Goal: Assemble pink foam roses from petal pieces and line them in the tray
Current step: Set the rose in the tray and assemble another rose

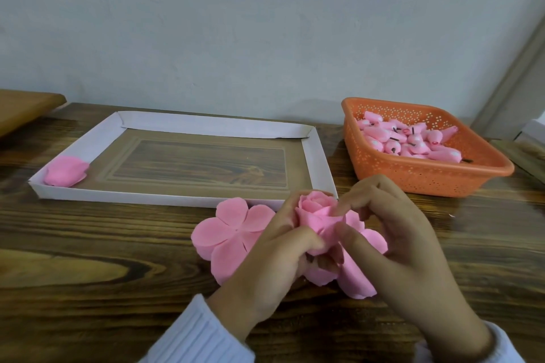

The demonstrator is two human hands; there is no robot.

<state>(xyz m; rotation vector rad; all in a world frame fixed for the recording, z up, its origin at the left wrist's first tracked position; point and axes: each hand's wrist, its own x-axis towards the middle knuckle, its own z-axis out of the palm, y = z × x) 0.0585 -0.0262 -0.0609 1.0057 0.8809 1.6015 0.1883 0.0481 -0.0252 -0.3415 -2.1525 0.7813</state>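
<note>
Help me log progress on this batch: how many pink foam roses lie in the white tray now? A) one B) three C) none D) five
A: a single rose lies in the near-left corner of the white tray; the half-built rose is gripped by the left hand and right hand in front of the tray.

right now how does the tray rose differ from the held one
The tray rose lies untouched in the tray's near-left corner; the held rose is gripped by the left hand and right hand. The tray rose looks rounded and closed; the held rose has loose petals spread below. Both are pink.
</note>
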